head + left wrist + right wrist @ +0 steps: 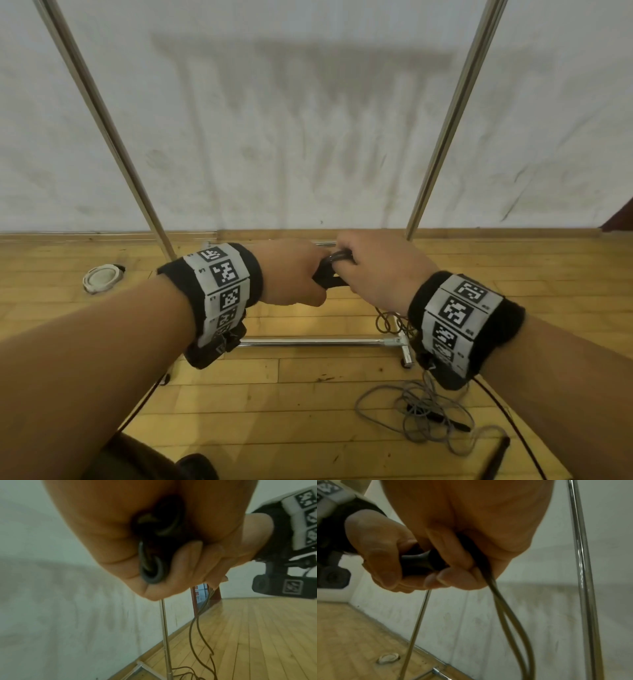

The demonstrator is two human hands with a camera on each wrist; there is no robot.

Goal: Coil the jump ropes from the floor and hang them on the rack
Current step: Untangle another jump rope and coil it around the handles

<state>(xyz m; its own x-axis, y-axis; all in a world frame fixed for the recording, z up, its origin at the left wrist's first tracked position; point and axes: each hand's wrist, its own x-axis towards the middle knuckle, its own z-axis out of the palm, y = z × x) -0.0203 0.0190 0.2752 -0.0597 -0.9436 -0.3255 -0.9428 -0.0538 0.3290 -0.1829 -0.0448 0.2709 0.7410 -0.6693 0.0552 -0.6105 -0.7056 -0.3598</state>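
Note:
Both hands meet in front of the rack. My left hand grips the black handles of a jump rope; their ends poke out of the fist. Right beside it, my right hand holds the same bundle, with fingers curled round the handle and the rope strands. Dark rope loops hang below the right hand toward the floor. A second, grey jump rope lies tangled on the floor at the lower right, with one black handle beside it.
The rack's two chrome uprights rise on either side of the hands, and its base bar lies across the wooden floor below them. A white wall stands behind. A round white floor fitting sits at the left.

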